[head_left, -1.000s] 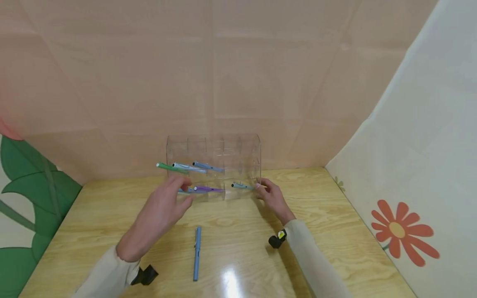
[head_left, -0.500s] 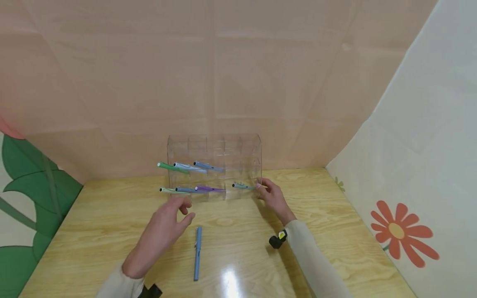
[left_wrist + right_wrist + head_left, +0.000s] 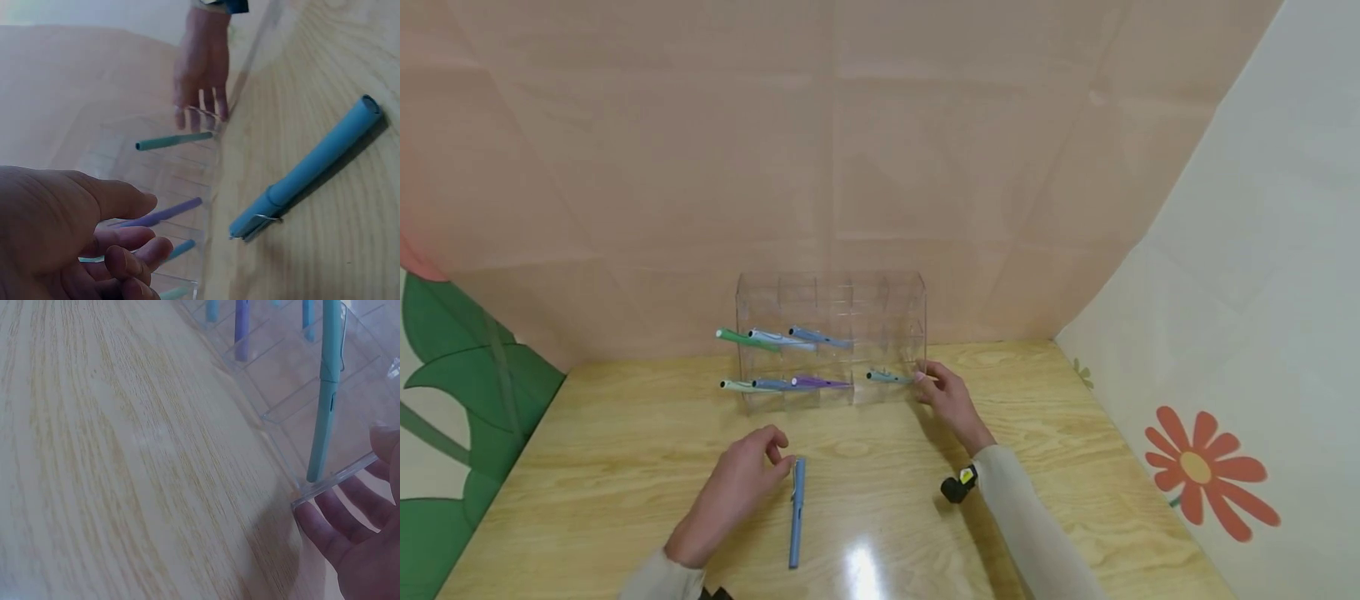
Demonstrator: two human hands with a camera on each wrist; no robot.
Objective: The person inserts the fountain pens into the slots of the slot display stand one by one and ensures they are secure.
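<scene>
My left hand is over the table with loosely curled fingers, holding nothing. Its fingertips are right beside the clip end of a capped blue pen lying on the wood. The left wrist view shows this pen apart from the thumb. My right hand grips the right side wall of a clear plastic pen rack. In the right wrist view the thumb lies on the inner side of that wall, the fingers outside. A teal pen sits in the rack compartment nearest this hand.
In the rack's middle row lie a green pen, a pale blue pen and a blue pen. Below are a pale green pen, a blue pen and a purple pen. A pinkish-tan sheet hangs behind.
My left hand has drawn back from the rack's lower left toward the blue pen on the table, uncovering the pens there. The right hand keeps its grip on the rack.
</scene>
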